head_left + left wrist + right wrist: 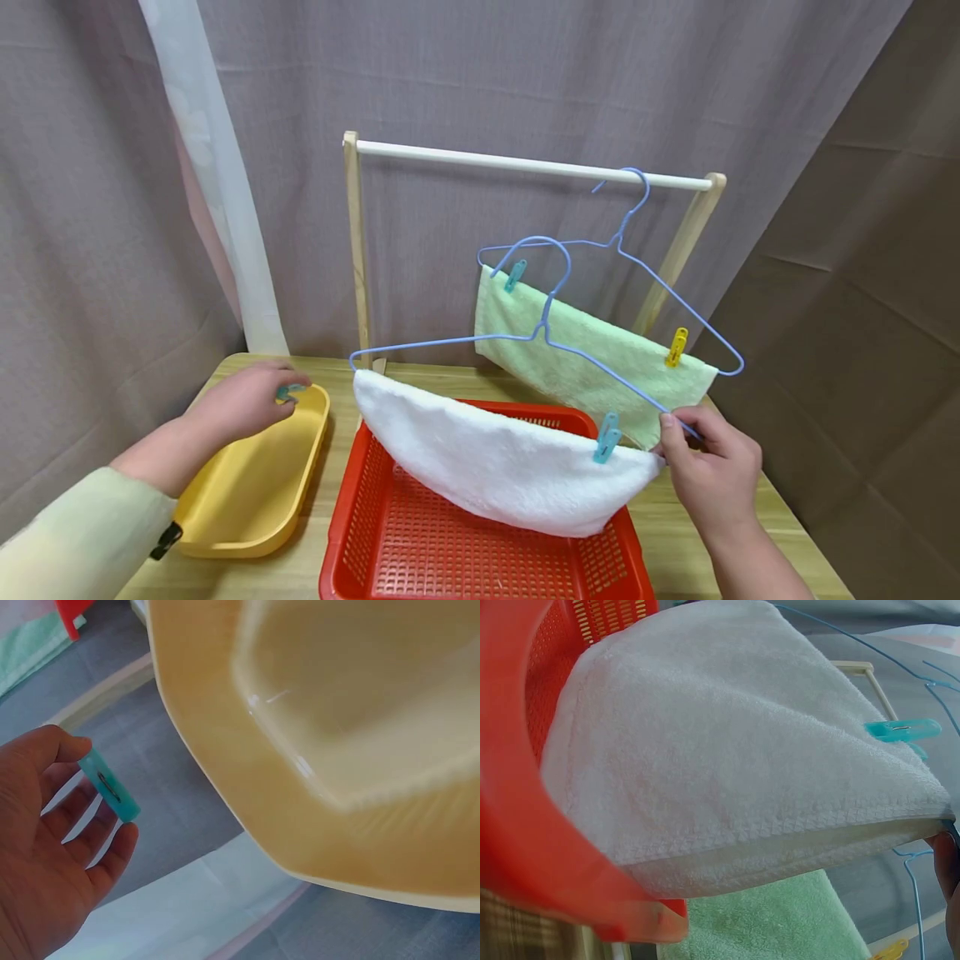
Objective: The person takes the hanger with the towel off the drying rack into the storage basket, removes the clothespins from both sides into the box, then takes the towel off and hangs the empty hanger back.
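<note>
A teal clothespin (109, 785) is pinched between the fingers and thumb of my left hand (243, 400), above the yellow tray (251, 487). My right hand (716, 471) grips the right end of a blue wire hanger (480, 338) and the towel's corner there. Over that hanger's lower bar is folded a white towel (495, 458), held near its right end by another teal clothespin (608, 437); no clip shows at its left end. The towel hangs partly over a red basket (450, 533). In the right wrist view only part of the right hand shows.
Behind, a rack with a white rod (525, 164) and wooden posts carries a second blue hanger (667, 287). From it hangs a green towel (585, 350) with one teal clip (515, 276) and one yellow clip (677, 347). Grey curtains (420, 67) surround the wooden table.
</note>
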A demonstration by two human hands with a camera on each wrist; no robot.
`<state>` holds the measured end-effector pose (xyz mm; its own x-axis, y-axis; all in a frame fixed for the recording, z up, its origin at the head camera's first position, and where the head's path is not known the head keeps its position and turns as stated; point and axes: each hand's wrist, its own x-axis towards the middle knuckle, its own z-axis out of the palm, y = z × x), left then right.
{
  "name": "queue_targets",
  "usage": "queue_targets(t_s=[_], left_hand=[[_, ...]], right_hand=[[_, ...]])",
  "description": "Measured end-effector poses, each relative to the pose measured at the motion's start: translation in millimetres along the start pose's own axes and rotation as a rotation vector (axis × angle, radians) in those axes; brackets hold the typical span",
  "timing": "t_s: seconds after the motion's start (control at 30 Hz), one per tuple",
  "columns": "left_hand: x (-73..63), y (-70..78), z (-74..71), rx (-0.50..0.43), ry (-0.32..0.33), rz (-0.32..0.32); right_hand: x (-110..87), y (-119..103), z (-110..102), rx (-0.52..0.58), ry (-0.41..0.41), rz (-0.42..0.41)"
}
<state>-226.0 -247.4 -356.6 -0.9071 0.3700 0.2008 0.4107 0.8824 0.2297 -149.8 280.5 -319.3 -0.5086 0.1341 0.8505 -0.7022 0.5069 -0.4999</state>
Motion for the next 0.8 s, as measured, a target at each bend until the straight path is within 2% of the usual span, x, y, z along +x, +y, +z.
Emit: queue_targets(t_s=[0.17,0.3,0.5,0.6,0.8], left_hand=[[6.2,-6.7,3.3,0.021,-0.052,0.013],[9.5,-12.0,7.5,0.045,-0.060,0.041],[12.9,-18.0,18.1,0.081,-0.080,0.042],[14.2,-21.6,24.9,0.102,-0.082,0.068],[17.4,-30.4,37.4,0.160,-0.087,0.126]], right_hand=[[-0.4,0.2,0.4,0.014,0.003,-0.002],[-0.3,0.1,0.3,-0.004,-0.002,0.003],[-1.6,1.9,0.4,-0.005,-0.005,0.001],[-1.7,1.1,0.8,0.003,-0.002,0.000],[-1.0,-4.0,-0.6,-0.056,-0.034,0.018]])
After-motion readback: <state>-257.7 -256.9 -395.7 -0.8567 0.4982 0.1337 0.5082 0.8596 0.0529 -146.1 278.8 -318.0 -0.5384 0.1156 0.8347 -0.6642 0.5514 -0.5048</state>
